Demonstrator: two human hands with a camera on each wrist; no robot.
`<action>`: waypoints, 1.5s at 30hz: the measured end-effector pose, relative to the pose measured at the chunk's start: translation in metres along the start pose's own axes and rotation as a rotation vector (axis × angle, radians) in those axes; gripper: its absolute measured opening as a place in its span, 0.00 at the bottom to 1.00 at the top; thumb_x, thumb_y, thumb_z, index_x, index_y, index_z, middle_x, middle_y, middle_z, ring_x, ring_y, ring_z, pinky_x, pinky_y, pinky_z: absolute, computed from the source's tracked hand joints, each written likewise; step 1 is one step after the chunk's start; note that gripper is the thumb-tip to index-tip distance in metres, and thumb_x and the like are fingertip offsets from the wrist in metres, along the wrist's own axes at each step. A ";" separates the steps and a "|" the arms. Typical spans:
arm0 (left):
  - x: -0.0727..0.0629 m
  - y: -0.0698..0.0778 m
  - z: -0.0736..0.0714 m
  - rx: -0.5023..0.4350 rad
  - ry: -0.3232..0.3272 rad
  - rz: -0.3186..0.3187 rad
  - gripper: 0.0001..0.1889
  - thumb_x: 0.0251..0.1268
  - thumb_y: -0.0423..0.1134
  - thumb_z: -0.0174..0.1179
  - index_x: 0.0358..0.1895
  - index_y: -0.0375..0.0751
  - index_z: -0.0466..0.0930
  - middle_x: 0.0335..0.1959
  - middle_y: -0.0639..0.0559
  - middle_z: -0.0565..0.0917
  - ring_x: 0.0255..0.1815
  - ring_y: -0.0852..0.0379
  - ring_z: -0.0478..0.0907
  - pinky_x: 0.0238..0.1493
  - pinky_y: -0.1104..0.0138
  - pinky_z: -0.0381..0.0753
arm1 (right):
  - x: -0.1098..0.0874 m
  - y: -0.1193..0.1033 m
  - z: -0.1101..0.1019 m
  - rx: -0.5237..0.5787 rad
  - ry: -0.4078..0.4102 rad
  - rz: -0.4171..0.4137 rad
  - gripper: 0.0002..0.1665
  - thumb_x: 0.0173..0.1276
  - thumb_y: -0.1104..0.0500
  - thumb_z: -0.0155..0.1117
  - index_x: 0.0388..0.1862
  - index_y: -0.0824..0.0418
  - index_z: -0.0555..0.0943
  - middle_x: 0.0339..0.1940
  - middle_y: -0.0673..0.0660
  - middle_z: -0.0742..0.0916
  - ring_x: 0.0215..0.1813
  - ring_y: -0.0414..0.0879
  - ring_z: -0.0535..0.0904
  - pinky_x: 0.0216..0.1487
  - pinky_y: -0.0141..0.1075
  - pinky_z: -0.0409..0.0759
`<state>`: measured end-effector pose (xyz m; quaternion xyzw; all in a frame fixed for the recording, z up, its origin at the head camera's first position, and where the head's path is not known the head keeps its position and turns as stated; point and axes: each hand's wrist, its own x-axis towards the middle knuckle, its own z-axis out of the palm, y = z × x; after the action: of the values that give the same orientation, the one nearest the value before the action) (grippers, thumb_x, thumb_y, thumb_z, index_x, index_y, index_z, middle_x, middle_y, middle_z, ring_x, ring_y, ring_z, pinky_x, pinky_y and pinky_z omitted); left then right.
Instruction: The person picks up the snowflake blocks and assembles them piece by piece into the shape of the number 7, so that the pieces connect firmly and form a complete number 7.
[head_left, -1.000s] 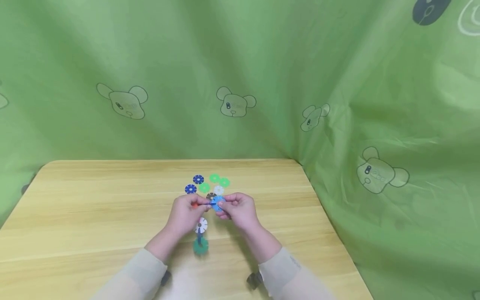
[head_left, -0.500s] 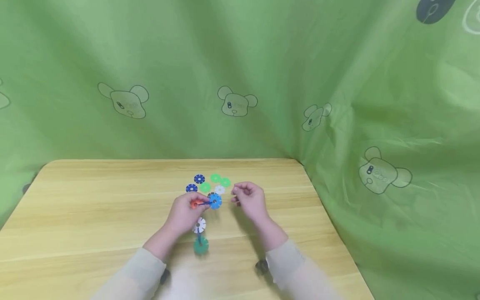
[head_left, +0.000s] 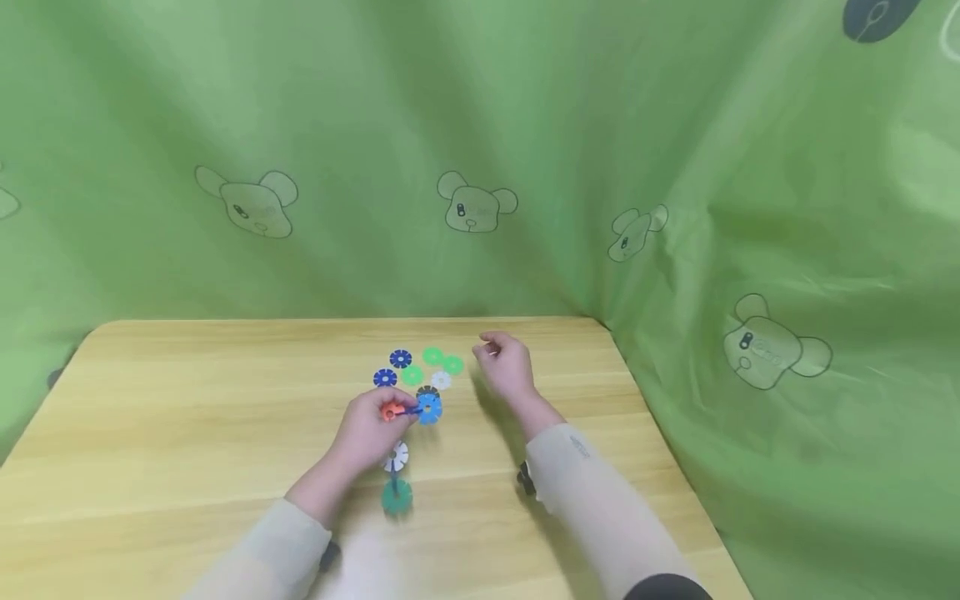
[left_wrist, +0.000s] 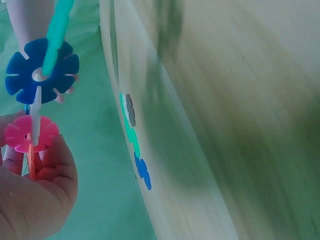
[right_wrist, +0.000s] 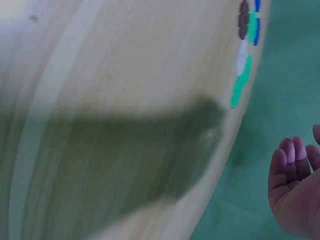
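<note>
My left hand [head_left: 367, 429] pinches a chain of slotted snowflake discs above the table. A light blue disc [head_left: 429, 409] stands at the chain's right end, and an orange disc [head_left: 390, 412] shows by the fingers. Towards me hang a white disc [head_left: 397, 456] and a teal disc [head_left: 397, 497]. From the left wrist, a dark blue disc [left_wrist: 62, 72] and a pink disc [left_wrist: 17, 132] appear in the same chain. Where exactly the fingers grip is partly hidden. My right hand [head_left: 510, 367], its fingers loosely curled, holds nothing, right of the loose discs.
Beyond the left hand lie loose discs on the wooden table [head_left: 225, 417]: two dark blue discs [head_left: 401, 358], three green discs [head_left: 453, 365], a white disc [head_left: 441, 380] and a dark brown disc [head_left: 428, 391]. A green curtain [head_left: 360, 250] hangs behind and at the right.
My right hand has let go of the light blue disc and moved right and farther from me. The left hand stays nearly in place with the chain, which has shifted slightly.
</note>
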<state>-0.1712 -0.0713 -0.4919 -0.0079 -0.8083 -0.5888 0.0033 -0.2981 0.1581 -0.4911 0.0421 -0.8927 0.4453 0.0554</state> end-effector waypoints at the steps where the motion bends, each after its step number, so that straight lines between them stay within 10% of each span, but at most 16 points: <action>1: 0.000 0.000 0.000 -0.001 -0.002 -0.003 0.08 0.64 0.29 0.72 0.44 0.43 0.88 0.48 0.47 0.89 0.46 0.52 0.84 0.44 0.64 0.88 | 0.002 0.002 0.003 -0.035 -0.025 -0.001 0.20 0.76 0.61 0.67 0.63 0.68 0.83 0.45 0.61 0.88 0.45 0.53 0.85 0.47 0.43 0.87; 13: 0.003 -0.003 -0.002 0.011 -0.002 -0.003 0.08 0.64 0.30 0.72 0.42 0.44 0.88 0.47 0.49 0.89 0.52 0.49 0.84 0.57 0.55 0.87 | 0.013 0.012 0.022 -0.249 -0.229 0.028 0.29 0.79 0.58 0.65 0.75 0.62 0.75 0.67 0.68 0.80 0.67 0.62 0.78 0.73 0.55 0.75; 29: 0.006 -0.005 -0.003 0.014 -0.006 -0.013 0.07 0.64 0.31 0.73 0.43 0.43 0.89 0.47 0.48 0.89 0.56 0.45 0.84 0.65 0.48 0.82 | 0.022 0.018 0.046 -0.543 -0.323 0.010 0.28 0.80 0.51 0.64 0.75 0.56 0.77 0.59 0.61 0.78 0.62 0.56 0.72 0.64 0.50 0.79; 45: 0.006 -0.011 -0.001 0.002 0.002 -0.025 0.06 0.64 0.29 0.72 0.42 0.41 0.88 0.47 0.47 0.89 0.53 0.47 0.84 0.60 0.51 0.84 | 0.023 0.028 0.045 -0.391 -0.276 0.095 0.25 0.74 0.57 0.71 0.65 0.67 0.77 0.58 0.63 0.84 0.60 0.59 0.80 0.67 0.51 0.79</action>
<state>-0.1772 -0.0760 -0.5020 0.0027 -0.8090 -0.5878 -0.0032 -0.3271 0.1381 -0.5374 0.0491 -0.9619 0.2563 -0.0811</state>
